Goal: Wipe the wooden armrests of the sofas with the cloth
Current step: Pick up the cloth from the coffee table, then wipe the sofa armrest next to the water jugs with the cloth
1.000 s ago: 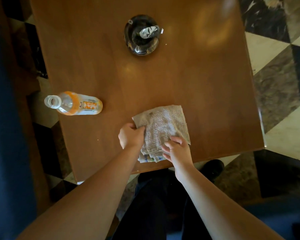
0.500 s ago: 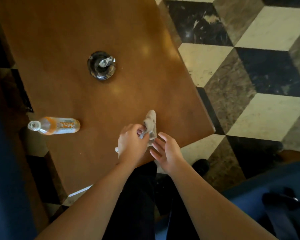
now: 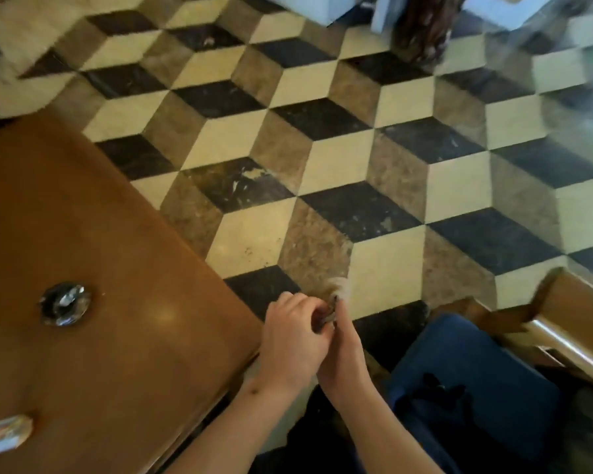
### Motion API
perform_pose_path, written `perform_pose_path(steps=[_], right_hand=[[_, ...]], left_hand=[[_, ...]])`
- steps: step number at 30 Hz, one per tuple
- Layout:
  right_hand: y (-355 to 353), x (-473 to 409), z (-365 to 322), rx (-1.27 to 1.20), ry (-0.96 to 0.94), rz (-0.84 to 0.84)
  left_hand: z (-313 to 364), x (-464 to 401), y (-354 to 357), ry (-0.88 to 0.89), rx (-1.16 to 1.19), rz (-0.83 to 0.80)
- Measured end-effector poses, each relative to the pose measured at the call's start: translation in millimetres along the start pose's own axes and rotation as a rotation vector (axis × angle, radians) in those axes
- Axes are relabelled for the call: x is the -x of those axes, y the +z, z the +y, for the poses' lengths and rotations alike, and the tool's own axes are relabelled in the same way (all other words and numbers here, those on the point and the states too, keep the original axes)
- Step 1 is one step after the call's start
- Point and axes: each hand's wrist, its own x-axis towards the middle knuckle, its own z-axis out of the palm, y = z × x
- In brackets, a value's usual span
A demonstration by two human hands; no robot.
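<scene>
My left hand (image 3: pixel 293 336) and my right hand (image 3: pixel 343 350) are pressed together just past the table's right corner, above the floor. Between them they hold the bunched grey cloth (image 3: pixel 336 292); only a blurred tuft shows above the fingers. A wooden armrest (image 3: pixel 562 316) of a sofa with a blue seat cushion (image 3: pixel 466 381) runs along the lower right, a short way right of my hands.
The brown wooden table (image 3: pixel 100 268) fills the lower left, with a dark glass ashtray (image 3: pixel 65 304) on it and a lying plastic bottle (image 3: pixel 4 432) at the left edge. A checkered tile floor (image 3: pixel 356 165) spreads ahead. A dark carved post (image 3: pixel 425 29) stands far off.
The cloth has been lifted off the table and bunched between both hands. The view has swung to the right, bringing the floor and the sofa armrest into sight.
</scene>
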Motion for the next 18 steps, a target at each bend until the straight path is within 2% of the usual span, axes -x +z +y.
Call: perform_pose_path(steps=[3,5,7,9,12,15,16,18], right_hand=[[-39,24,-75,-0.046,-0.118,0.006],[-59,38,-121,-0.097,-0.181,0.026],[-78,49,-156,-0.194,-0.272,0.048],[-96,56,-184,-0.309,-0.349,0.028],[-112,62,-225,-0.407,-0.433,0.021],[-122,58,-265,-0.471,-0.506,0.001],[-123,57,-276,-0.493,-0.517,-0.001],[-128,50,-297,-0.522,-0.522,-0.028]], left_hand=[[86,-27,11,0.2,-0.062,-0.057],[134,-44,14,0.377,-0.079,-0.167],[167,-61,12,0.475,0.043,-0.355],[191,-79,9,0.446,0.23,-0.474],[211,-112,12,0.222,0.514,-0.391],[219,-152,34,-0.152,0.715,-0.323],[218,-166,42,-0.305,0.771,-0.348],[226,-198,60,-0.681,1.021,-0.532]])
